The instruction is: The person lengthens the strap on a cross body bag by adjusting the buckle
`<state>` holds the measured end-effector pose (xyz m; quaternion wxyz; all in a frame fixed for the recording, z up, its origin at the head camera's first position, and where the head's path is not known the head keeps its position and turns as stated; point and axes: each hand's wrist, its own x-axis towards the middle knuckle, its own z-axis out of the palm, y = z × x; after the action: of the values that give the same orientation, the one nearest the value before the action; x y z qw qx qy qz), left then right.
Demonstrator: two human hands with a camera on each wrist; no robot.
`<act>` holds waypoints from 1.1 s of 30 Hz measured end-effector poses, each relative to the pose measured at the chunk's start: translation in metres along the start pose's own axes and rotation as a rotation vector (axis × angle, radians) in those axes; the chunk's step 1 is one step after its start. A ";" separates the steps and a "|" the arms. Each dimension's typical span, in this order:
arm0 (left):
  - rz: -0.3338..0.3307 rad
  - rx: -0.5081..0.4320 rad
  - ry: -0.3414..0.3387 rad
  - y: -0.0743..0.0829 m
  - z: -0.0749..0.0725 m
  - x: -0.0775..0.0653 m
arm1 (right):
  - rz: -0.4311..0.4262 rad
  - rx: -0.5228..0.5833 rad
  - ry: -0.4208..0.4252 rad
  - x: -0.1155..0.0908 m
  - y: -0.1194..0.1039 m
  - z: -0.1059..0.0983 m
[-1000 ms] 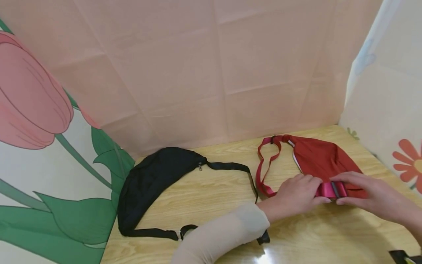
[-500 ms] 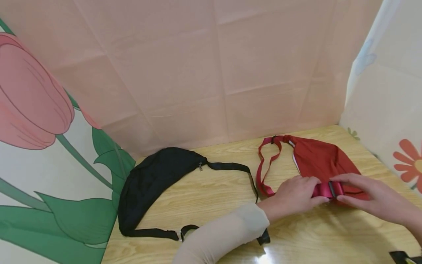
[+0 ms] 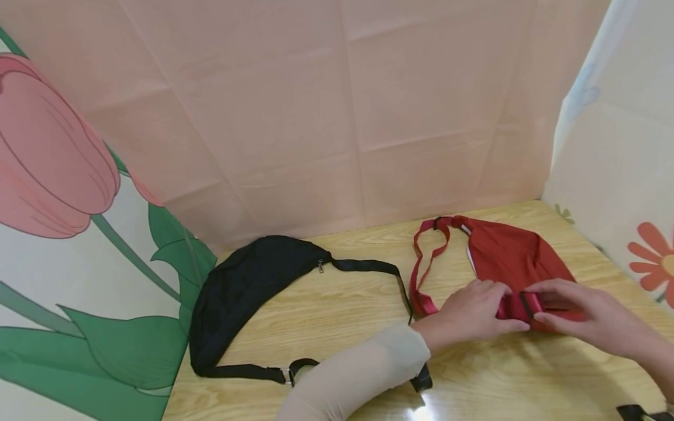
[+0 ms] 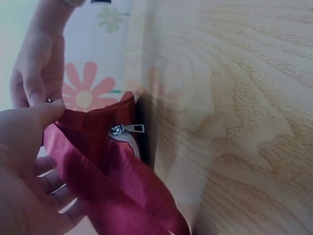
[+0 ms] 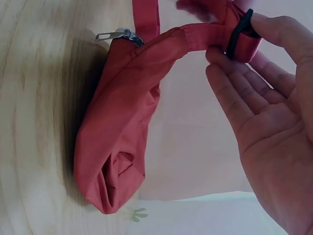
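A red waist bag [image 3: 516, 248] lies on the right of the table, its metal zipper pull [image 5: 111, 35] showing in both wrist views. My left hand [image 3: 474, 310] grips the bag's crimson strap [image 4: 93, 186] close to the bag's near end. Beside it, my right hand [image 3: 595, 316] pinches the black strap slider [image 5: 239, 35] and a fold of strap between thumb and fingers. In the right wrist view, the slider stands tilted across the webbing, raised off the table. The rest of the strap loops out to the left of the bag.
A black waist bag [image 3: 253, 286] lies at the left, its black strap [image 3: 368, 265] stretching rightward and passing under my left sleeve [image 3: 363, 374]. Behind the wooden table [image 3: 326, 316] hangs a pink cloth [image 3: 316, 117]. Flower-printed walls stand on both sides.
The slider and strap have shifted slightly left and tilted, with the right hand moving along toward the left hand. The left hand has barely moved; the black bag stays put.
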<state>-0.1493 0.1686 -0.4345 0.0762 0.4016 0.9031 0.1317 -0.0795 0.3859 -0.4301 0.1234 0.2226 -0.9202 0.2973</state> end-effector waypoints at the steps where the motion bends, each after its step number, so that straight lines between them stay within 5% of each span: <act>1: 0.003 0.007 0.008 0.000 0.000 0.000 | 0.001 0.013 -0.003 0.000 0.000 0.000; 16: -0.008 -0.090 0.058 0.003 0.001 -0.001 | 0.055 0.151 -0.027 -0.006 0.007 0.000; 22: 0.014 -0.101 0.085 0.000 0.001 -0.002 | 0.104 0.146 -0.023 -0.008 0.008 0.000; 28: 0.025 -0.081 0.099 -0.001 0.002 -0.003 | 0.058 0.171 -0.010 -0.010 0.011 0.001; 33: 0.033 -0.035 0.089 0.000 0.003 -0.003 | 0.049 0.086 -0.035 -0.007 0.003 -0.002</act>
<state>-0.1467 0.1670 -0.4373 0.0409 0.4090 0.8963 0.1666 -0.0746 0.3920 -0.4327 0.0902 0.2105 -0.9137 0.3356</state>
